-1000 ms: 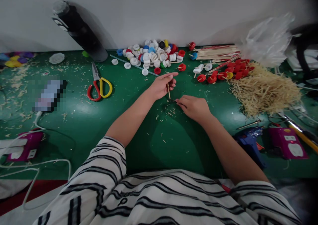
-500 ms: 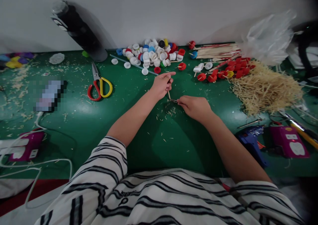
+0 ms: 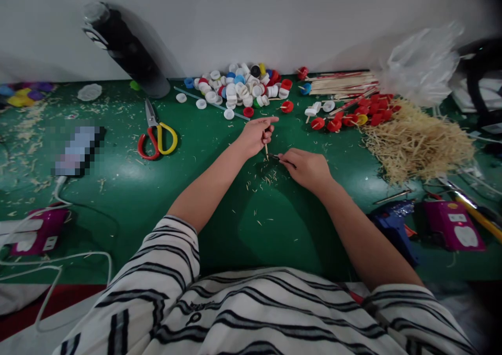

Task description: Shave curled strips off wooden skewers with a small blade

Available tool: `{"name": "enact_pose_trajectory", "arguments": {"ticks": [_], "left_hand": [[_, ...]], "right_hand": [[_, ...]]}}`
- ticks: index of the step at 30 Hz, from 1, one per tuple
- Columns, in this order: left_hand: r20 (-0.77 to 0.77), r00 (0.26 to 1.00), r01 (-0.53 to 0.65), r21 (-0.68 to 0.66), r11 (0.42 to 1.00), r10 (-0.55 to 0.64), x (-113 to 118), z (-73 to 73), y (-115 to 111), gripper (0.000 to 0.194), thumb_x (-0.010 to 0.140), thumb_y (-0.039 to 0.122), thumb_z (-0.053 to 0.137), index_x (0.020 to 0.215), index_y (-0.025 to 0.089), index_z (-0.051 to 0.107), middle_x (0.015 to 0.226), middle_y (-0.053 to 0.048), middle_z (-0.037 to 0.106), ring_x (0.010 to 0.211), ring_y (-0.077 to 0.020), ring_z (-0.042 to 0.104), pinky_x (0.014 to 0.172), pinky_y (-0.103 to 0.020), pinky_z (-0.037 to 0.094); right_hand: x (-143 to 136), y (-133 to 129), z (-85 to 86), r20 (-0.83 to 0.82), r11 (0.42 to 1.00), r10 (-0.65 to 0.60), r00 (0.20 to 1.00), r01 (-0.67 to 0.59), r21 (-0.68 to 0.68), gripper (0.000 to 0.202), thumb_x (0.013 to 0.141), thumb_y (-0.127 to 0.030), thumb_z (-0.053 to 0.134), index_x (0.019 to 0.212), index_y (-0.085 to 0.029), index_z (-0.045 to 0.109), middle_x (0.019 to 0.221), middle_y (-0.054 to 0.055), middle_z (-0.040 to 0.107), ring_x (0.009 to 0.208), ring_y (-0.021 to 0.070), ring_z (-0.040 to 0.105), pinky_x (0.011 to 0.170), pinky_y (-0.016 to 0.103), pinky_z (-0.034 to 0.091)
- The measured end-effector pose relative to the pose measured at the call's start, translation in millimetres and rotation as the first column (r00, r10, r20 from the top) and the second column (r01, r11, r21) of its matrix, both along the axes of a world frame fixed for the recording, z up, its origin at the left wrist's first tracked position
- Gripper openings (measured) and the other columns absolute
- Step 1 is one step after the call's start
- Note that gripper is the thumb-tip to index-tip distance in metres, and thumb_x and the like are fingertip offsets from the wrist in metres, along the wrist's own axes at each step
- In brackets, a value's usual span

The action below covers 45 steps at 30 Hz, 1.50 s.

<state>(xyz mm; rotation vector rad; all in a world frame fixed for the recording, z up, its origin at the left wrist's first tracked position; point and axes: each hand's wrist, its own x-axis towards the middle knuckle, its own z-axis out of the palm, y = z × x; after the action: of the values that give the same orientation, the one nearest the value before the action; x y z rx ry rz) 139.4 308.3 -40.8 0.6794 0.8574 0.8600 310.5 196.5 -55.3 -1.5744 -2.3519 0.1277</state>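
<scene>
A thin wooden stick (image 3: 266, 150) is held in my left hand (image 3: 258, 135), its lower end pointing down at the table and the index finger stretched to the right. My right hand (image 3: 308, 169) is closed round a small metal blade (image 3: 274, 156), whose tip is beside the stick's lower end. Pale wood shavings (image 3: 267, 179) lie scattered on the green table (image 3: 219, 208) below both hands.
Behind my hands are a heap of bottle caps (image 3: 239, 88) and wooden sticks (image 3: 341, 82). Red caps (image 3: 372, 106) and a shavings pile (image 3: 418, 140) lie right, above a blue glue gun (image 3: 396, 224). Scissors (image 3: 157, 135), a black bottle (image 3: 129, 52) and a phone (image 3: 78, 150) are left.
My right hand and its blade have shifted slightly, and more of the stick's lower end shows below my left hand.
</scene>
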Motion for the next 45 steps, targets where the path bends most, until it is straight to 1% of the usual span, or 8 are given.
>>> {"name": "enact_pose_trajectory", "arguments": {"ticks": [7,12,18,22,27,30,36,45], "left_hand": [[0.007,1.000,0.005,-0.006,1.000,-0.005,0.7,-2.3,-0.3,0.026,0.103,0.006,0.042,0.095,0.009,0.066,0.064,0.003,0.050,0.046,-0.0019,0.037,0.046,-0.018,0.026],[0.011,1.000,0.007,0.001,1.000,-0.007,0.9,-4.4,-0.3,0.026,0.103,0.006,0.040,0.097,0.009,0.065,0.060,0.005,0.047,0.042,-0.0013,0.030,0.045,-0.018,0.024],[0.051,0.998,0.024,-0.022,0.999,-0.023,-2.5,-5.4,3.8,0.027,0.104,0.008,0.039,0.098,0.009,0.066,0.060,0.005,0.046,0.042,-0.0014,0.030,0.045,-0.018,0.024],[0.075,0.997,0.027,-0.039,0.999,-0.024,-4.6,-5.8,5.8,0.027,0.104,0.007,0.040,0.098,0.009,0.066,0.061,0.004,0.048,0.043,-0.0016,0.032,0.046,-0.018,0.025],[0.059,0.998,0.018,-0.019,1.000,-0.017,-2.4,-5.4,3.3,0.025,0.103,0.007,0.042,0.098,0.009,0.066,0.062,0.004,0.049,0.044,-0.0013,0.033,0.046,-0.017,0.025],[0.047,0.999,0.004,-0.014,1.000,-0.003,-1.0,-4.3,1.6,0.024,0.103,0.006,0.041,0.099,0.008,0.065,0.061,0.005,0.049,0.044,-0.0012,0.033,0.046,-0.017,0.025],[0.039,0.999,0.017,-0.007,1.000,-0.017,-0.4,-2.0,0.4,0.024,0.104,0.006,0.040,0.104,0.008,0.064,0.060,0.005,0.049,0.043,-0.0013,0.032,0.046,-0.017,0.025],[-0.001,0.999,0.035,0.001,0.999,-0.035,-0.2,-2.3,-1.7,0.027,0.104,0.006,0.040,0.105,0.009,0.066,0.061,0.005,0.048,0.043,-0.0011,0.032,0.046,-0.017,0.024]], "right_hand": [[-7.5,2.7,10.9,0.080,0.995,0.008,0.997,0.000,-0.103,0.029,0.102,-0.029,0.044,0.101,-0.025,0.072,0.106,0.001,0.078,0.083,0.0174,0.066,0.058,0.031,0.026],[-3.1,2.4,8.5,0.056,0.989,0.016,0.998,-0.007,-0.148,0.025,0.101,-0.028,0.047,0.101,-0.025,0.072,0.107,0.000,0.078,0.084,0.0175,0.066,0.059,0.031,0.027],[0.5,-1.5,9.0,0.034,0.982,0.023,0.999,-0.016,-0.188,0.024,0.100,-0.028,0.048,0.101,-0.026,0.072,0.106,0.000,0.078,0.085,0.0179,0.067,0.059,0.030,0.028],[2.4,-4.9,7.2,0.018,0.985,0.008,1.000,-0.005,-0.170,0.024,0.101,-0.030,0.049,0.101,-0.026,0.072,0.107,-0.001,0.078,0.085,0.0174,0.067,0.058,0.029,0.028],[1.4,-2.1,0.1,-0.038,0.998,0.006,0.999,-0.009,-0.065,0.027,0.104,-0.034,0.046,0.104,-0.026,0.072,0.109,0.000,0.078,0.088,0.0164,0.068,0.060,0.029,0.031],[-3.3,1.7,-0.6,0.016,0.999,0.002,1.000,-0.001,-0.036,0.030,0.105,-0.034,0.044,0.103,-0.026,0.072,0.105,0.001,0.077,0.086,0.0163,0.067,0.058,0.030,0.027],[-10.9,0.4,7.3,0.131,0.996,0.025,0.991,-0.014,-0.085,0.032,0.105,-0.032,0.040,0.101,-0.023,0.071,0.103,0.002,0.076,0.080,0.0164,0.064,0.056,0.033,0.022],[-4.7,-2.0,7.6,0.082,0.990,0.044,0.996,-0.033,-0.138,0.026,0.102,-0.030,0.045,0.102,-0.025,0.071,0.107,0.000,0.077,0.081,0.0161,0.064,0.058,0.031,0.026]]}}
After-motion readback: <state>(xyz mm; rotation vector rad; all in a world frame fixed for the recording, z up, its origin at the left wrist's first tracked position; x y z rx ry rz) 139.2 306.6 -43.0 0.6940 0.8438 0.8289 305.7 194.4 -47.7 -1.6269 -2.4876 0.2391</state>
